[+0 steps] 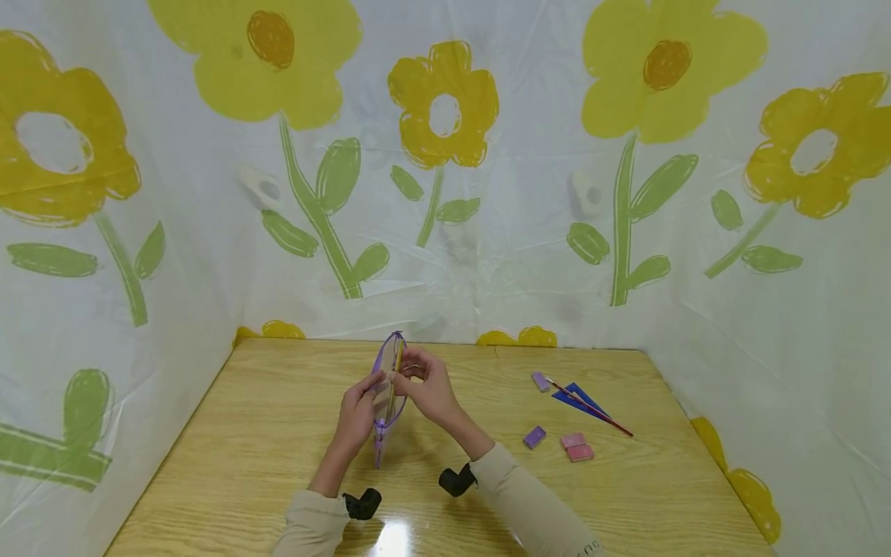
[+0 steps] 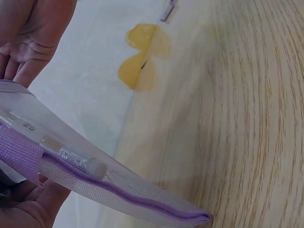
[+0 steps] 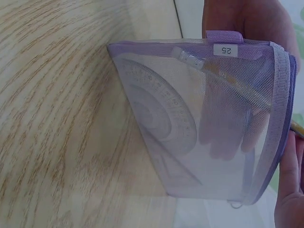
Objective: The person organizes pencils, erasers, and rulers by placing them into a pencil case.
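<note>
My left hand (image 1: 358, 414) grips a see-through mesh pencil case (image 3: 228, 175) with purple trim, held upright over the table. Its fingers show through the mesh in the right wrist view. A clear protractor (image 3: 166, 102) and a clear set square (image 3: 173, 166) lie inside the case. My right hand (image 1: 430, 391) is at the case's mouth, pinching a yellow pencil (image 1: 398, 357). Most of that pencil slants down inside the mesh, its clear-and-white end (image 2: 95, 167) near the purple side seam, while the other end sticks out beside my right fingers.
Two purple erasers (image 1: 534, 438) and a pair of pink erasers (image 1: 576, 447) lie right of my hands on the wooden table (image 1: 264, 441). Beyond them, a thin red stick with a pale tip (image 1: 612, 422) crosses a blue triangle (image 1: 569, 396). Flowered sheeting (image 1: 515, 255) encloses the back and sides.
</note>
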### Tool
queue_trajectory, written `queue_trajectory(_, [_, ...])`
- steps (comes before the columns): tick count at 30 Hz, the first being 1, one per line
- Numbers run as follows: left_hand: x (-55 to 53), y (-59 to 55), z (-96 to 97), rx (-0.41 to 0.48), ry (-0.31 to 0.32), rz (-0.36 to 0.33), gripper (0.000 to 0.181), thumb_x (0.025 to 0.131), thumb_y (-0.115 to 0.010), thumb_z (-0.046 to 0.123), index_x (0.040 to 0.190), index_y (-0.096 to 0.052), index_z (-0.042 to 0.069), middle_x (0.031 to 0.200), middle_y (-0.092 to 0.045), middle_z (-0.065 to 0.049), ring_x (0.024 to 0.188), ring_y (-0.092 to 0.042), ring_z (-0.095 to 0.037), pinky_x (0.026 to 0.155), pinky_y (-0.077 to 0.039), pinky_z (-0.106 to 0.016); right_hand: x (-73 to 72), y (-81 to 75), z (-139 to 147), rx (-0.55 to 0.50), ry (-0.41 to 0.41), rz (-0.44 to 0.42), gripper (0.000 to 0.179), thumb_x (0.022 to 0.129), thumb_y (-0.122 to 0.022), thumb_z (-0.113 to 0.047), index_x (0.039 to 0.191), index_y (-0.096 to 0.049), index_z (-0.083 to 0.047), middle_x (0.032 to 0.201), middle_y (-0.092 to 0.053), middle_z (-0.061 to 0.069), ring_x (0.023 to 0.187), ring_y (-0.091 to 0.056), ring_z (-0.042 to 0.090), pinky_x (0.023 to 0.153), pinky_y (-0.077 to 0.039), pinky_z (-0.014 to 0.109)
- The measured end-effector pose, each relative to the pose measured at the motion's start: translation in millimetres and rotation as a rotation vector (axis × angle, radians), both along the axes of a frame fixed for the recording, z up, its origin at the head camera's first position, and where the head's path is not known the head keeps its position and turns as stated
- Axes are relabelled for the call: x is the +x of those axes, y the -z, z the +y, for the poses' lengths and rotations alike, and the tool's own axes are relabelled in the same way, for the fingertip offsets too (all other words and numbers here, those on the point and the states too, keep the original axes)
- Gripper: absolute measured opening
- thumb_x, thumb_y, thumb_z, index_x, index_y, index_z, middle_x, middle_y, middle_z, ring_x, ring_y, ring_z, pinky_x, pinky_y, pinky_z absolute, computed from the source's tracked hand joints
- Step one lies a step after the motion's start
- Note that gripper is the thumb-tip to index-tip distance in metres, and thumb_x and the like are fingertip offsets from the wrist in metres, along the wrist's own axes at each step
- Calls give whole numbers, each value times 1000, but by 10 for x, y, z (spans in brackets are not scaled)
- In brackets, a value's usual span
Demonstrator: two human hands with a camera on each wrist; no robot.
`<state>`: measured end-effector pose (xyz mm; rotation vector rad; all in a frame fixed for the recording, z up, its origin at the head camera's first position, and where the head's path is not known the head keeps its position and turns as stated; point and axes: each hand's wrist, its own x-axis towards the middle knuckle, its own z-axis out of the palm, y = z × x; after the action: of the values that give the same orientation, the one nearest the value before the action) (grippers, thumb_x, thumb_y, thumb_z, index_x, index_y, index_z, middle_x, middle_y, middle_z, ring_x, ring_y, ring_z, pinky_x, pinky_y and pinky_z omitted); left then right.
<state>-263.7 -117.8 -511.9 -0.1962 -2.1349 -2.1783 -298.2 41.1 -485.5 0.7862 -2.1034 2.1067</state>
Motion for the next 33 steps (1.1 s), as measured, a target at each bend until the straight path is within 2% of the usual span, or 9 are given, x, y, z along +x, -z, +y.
queue_trajectory(5, [11,-18,1,-6,-4,0,47,104,-24,-3,146,-37,-19,152,-39,-36,141,-40,-51,113,-43,-59,-5,-30,-34,21,41,-27,27,93,-70,0,118,-63,5,106,-66,25,82,-66,13,66,-66,33])
queue_trajectory(9, [18,-36,5,-10,-10,-3,47,104,-25,-3,146,-37,-19,152,-40,-35,140,-41,-50,113,-43,-59,-6,-67,-60,39,80,-41,26,92,-69,4,116,-63,9,106,-66,28,85,-66,17,67,-64,26])
queue_trajectory(11, [19,-42,5,-11,-10,-5,47,104,-25,-2,146,-37,-19,152,-40,-35,141,-41,-50,113,-43,-59,43,-149,-62,30,84,-47,25,91,-68,6,115,-63,11,105,-65,30,86,-66,20,68,-64,25])
queue_trajectory(14, [21,-38,1,-12,-6,-8,47,104,-24,-2,147,-36,-19,153,-38,-35,141,-40,-50,114,-43,-58,127,-271,-63,9,85,-60,22,91,-67,7,112,-62,13,102,-64,30,85,-67,22,69,-66,30])
queue_trajectory(17, [6,-15,-4,-9,-13,-14,47,104,-24,-2,146,-37,-19,153,-39,-35,141,-41,-49,113,-43,-59,95,-238,-74,9,92,-70,22,92,-66,8,112,-63,13,102,-64,29,87,-67,27,69,-67,33])
queue_trajectory(21, [-14,9,-15,-13,-18,-14,47,104,-24,-2,146,-38,-18,153,-40,-34,140,-42,-49,113,-43,-59,-20,-96,-100,35,135,-55,25,93,-68,3,116,-64,11,105,-65,28,92,-68,33,69,-65,26])
queue_trajectory(24, [-6,2,-18,-9,-9,-14,47,104,-23,-2,146,-37,-19,153,-38,-35,141,-41,-51,114,-42,-59,-25,-104,-100,23,148,-55,28,94,-68,0,120,-63,11,109,-65,28,96,-69,36,72,-66,28])
queue_trajectory(28, [8,-5,-14,-6,-4,-6,48,104,-22,-2,146,-36,-20,152,-37,-37,140,-39,-53,113,-43,-59,-43,-127,-80,15,122,-79,32,97,-65,-1,126,-61,12,115,-65,29,102,-69,40,76,-66,34])
queue_trajectory(33, [5,2,-22,-3,-19,-9,47,104,-23,-3,145,-38,-20,151,-39,-37,139,-42,-52,112,-45,-56,-52,-144,-49,34,85,-103,38,98,-62,-1,134,-57,12,125,-61,32,112,-66,45,82,-65,33])
